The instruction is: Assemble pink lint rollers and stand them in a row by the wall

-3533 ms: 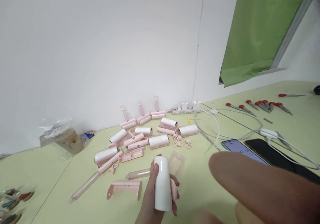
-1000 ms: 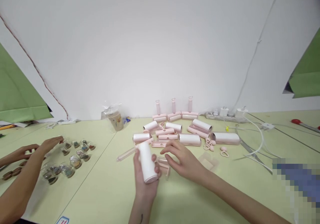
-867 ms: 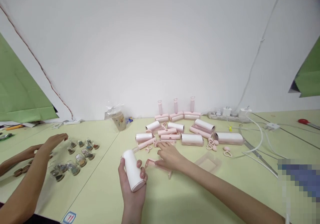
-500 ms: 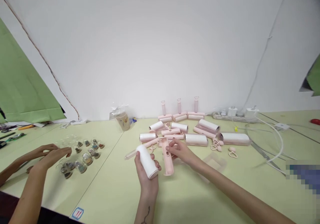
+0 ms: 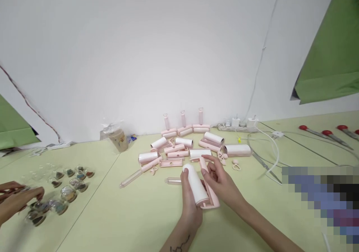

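Note:
My left hand (image 5: 191, 209) is closed around a white lint roll (image 5: 196, 184), held tilted with its near end towards me. Against the roll's right side lies a pink lint roller frame (image 5: 213, 199), gripped between the thumb and fingers of my right hand (image 5: 226, 181). Roll and frame are side by side and seem to touch; whether the roll sits inside the frame I cannot tell. Just behind my left hand, a clear pink handle tube (image 5: 173, 181) rests on the table. Another pink frame (image 5: 171, 163) lies beyond it.
More white rolls (image 5: 238, 150) and pink parts lie behind my hands, with heart-shaped rings (image 5: 236, 165) to the right. A power strip (image 5: 238, 128) with cables stands by the wall. At left are a bagged cup (image 5: 117, 139), small clear domes (image 5: 68, 194) and another person's hands (image 5: 21, 199).
My view has swung right. The roll and the pink frame, apart before, have come together side by side. The handle tube behind my left hand now shows.

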### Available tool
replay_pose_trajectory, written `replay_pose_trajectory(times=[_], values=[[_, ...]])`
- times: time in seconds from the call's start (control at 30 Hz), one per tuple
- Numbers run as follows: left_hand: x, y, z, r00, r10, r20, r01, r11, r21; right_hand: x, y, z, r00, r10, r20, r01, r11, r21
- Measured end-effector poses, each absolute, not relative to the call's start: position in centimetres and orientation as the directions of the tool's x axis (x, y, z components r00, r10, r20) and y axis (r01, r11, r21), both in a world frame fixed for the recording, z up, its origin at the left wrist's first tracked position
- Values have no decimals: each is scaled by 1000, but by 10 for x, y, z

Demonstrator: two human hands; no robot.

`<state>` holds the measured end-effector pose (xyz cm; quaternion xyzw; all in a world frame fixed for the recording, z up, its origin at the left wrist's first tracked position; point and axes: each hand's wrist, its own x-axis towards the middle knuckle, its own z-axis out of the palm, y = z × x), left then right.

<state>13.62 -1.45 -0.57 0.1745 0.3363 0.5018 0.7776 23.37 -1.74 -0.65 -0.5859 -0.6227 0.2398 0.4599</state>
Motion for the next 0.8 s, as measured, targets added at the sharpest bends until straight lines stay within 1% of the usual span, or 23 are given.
replay_pose_trajectory(times=[0.07,0.17,0.23,0.3,0.4,0.5,0.53,0.6,0.67,0.7,0.73,0.8], values=[[137,-15,-6,299,898,-322,-661,439,609,235,-20,-5,100,951,292,615,172,-770],[136,-17,-12,283,925,-254,-656,380,652,235,-23,-6,110,934,341,702,169,-692],[134,-19,-15,298,936,-188,-617,339,710,234,-25,-8,121,914,386,730,181,-659],[129,-19,-15,355,926,-129,-567,323,758,233,-28,-10,132,893,431,749,195,-633],[121,-19,-11,457,887,-67,-518,326,791,230,-30,-11,154,870,468,747,208,-632],[110,-18,-8,516,856,-45,-447,314,837,234,-31,-8,148,909,389,667,198,-718],[106,-19,-8,522,850,-68,-402,315,860,236,-32,-5,99,935,339,642,200,-740],[97,-21,-8,514,848,-132,-297,320,900,244,-34,3,-68,972,225,610,218,-762],[87,-24,-9,501,847,-179,-207,319,925,251,-39,12,-243,964,110,598,238,-765],[83,-27,-8,511,835,-202,-168,328,930,253,-42,16,-299,952,63,585,235,-776],[80,-29,-6,533,816,-225,-133,343,930,254,-45,19,-331,943,29,560,222,-798],[77,-34,-2,596,761,-256,-98,385,918,253,-51,20,-340,940,-19,482,157,-862]])
